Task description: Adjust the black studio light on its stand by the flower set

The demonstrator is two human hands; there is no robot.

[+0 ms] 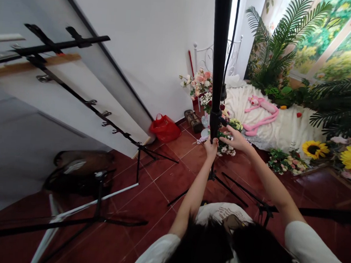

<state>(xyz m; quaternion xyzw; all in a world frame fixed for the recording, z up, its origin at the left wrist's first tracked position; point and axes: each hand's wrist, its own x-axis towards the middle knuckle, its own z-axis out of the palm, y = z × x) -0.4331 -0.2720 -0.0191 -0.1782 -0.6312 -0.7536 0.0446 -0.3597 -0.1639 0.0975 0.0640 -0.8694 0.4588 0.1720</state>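
Observation:
A tall black stand pole [218,62] rises upright in front of me, with its tripod legs spread on the floor. My left hand [211,147] is wrapped round the pole just below a black clamp collar [215,117]. To the right of the pole is my right hand [234,139], its fingers apart, with the fingertips close to the collar's knob [223,122]. Whether they touch the knob is hard to tell. A black cable [232,43] hangs along the pole's right side.
Backdrop stands with clamps [90,101] fill the left. A red bag [165,128] lies by the wall. Behind the pole are flowers [201,83] and a white-draped bed [238,100] with a pink plush toy [264,107]. Sunflowers [315,149] and palm fronds stand right; tripod legs cross the floor.

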